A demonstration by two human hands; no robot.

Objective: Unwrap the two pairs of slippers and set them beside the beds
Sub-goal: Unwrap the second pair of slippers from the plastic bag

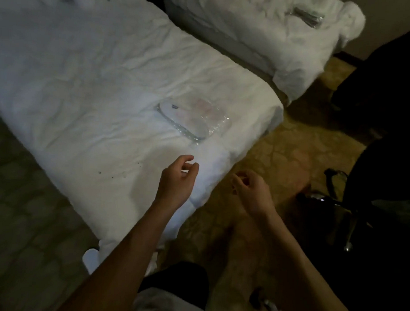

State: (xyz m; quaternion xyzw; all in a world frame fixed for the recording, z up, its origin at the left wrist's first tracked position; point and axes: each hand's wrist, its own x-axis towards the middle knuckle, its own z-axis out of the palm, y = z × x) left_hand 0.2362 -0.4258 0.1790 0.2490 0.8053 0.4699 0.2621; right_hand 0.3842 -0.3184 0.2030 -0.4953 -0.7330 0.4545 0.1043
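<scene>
Hovering empty, left hand (177,177), right hand (250,189), grips relaxed, near wrapped slippers (191,118)

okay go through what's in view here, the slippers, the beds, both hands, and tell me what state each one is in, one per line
Near slipper pack: still sealed in clear plastic, lying flat on the near bed.
Far slipper pack: on the far bed, looks wrapped; blurred.
Near bed: white cover on, wrinkled.
Far bed: white cover on, rumpled.
Left hand: empty, fingers loosely curled, over the near bed's edge.
Right hand: empty, fingers loosely curled, over the carpet.
</scene>
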